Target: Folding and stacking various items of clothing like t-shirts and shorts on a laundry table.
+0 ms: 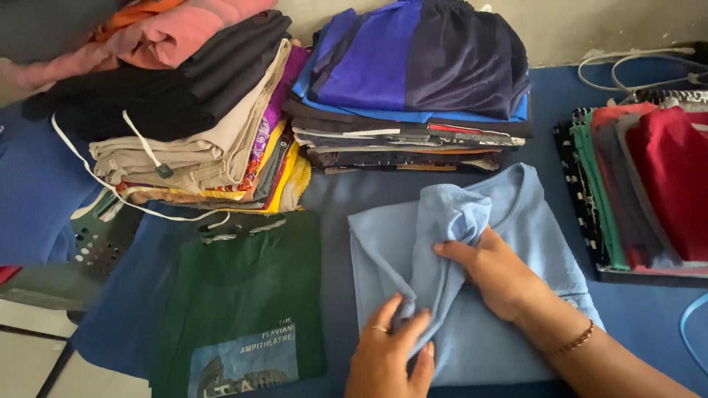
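Observation:
A light blue shirt [516,243] lies flat on the dark blue cloth-covered surface [649,324] in front of me. Its sleeve is bunched up into a ridge across the body. My right hand [495,269] pinches the upper part of that fold, a thin bracelet on its wrist. My left hand [391,354], with a ring on one finger, grips the lower end of the same fold near the hem. To the left lies a folded dark green t-shirt [243,295] with a printed picture, untouched.
A tall leaning pile of folded clothes [199,125] stands at the back left, a neater stack topped by blue and navy shorts [420,66] behind the shirt. Red, grey and green folded garments [649,184] lie right. White cable [634,66] at back right.

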